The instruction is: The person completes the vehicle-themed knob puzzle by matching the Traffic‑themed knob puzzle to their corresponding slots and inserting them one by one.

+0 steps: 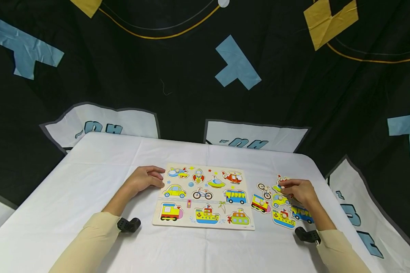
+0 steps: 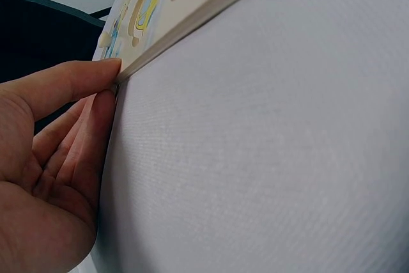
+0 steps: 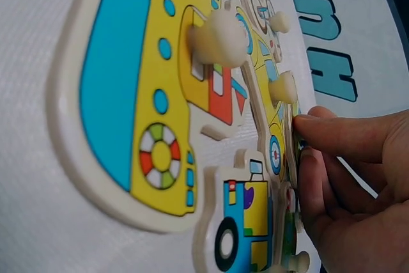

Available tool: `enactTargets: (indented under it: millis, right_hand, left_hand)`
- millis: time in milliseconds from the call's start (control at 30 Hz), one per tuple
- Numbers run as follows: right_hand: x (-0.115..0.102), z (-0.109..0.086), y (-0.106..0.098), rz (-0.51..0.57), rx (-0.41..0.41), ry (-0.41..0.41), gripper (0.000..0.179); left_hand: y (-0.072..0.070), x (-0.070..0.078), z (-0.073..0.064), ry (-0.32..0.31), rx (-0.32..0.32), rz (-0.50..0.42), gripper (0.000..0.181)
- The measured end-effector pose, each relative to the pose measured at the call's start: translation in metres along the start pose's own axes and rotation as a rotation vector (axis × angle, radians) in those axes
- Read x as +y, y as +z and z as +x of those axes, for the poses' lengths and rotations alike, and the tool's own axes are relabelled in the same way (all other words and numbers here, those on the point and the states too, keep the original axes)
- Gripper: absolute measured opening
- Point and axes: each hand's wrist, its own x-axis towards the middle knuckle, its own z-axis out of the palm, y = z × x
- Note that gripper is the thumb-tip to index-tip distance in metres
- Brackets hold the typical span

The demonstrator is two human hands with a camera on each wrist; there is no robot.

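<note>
A wooden knob puzzle board (image 1: 157, 216) printed with vehicles lies flat on the white table. My left hand (image 1: 143, 183) is at its left side, thumb and fingertips touching the edge; in the left wrist view, the thumb (image 2: 83, 80) meets a board corner. To the right, my right hand (image 1: 300, 190) pinches a yellow-green flying saucer piece (image 1: 276, 188), largely hidden by the fingers. Around it lie a bicycle piece (image 1: 265, 192), a train piece (image 1: 259, 204), a car piece (image 1: 278, 200), a ship piece (image 3: 148, 100) and a bus piece (image 3: 249, 215).
A white cloth (image 1: 177, 250) covers the table. Other pieces lie partly hidden beneath the right hand. Behind stands a black curtain (image 1: 177, 87) with blue and yellow shapes. Each wrist wears a small black camera, the left camera (image 1: 129, 225) near the board's lower left corner.
</note>
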Motion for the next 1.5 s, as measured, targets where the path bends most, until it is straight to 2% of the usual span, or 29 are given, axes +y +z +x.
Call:
enactTargets:
  millis: [367, 767, 1233, 1500]
  right_hand:
    - [-0.009, -0.001, -0.005, -0.020, -0.010, -0.080, 0.029]
    - [-0.042, 0.002, -0.006, -0.008, -0.050, -0.110, 0.029]
    - [-0.075, 0.008, 0.015, -0.010, -0.053, -0.136, 0.023]
    - [-0.091, 0.012, 0.036, -0.017, -0.069, -0.138, 0.020]
  left_hand:
    - [0.000, 0.001, 0.000, -0.011, -0.002, -0.016, 0.061]
    - [-0.001, -0.002, 0.003, 0.009, 0.003, -0.012, 0.060]
    - [0.000, -0.003, 0.002, -0.002, 0.001, -0.019, 0.059]
    - [0.000, -0.003, 0.001, -0.002, -0.004, -0.028, 0.059]
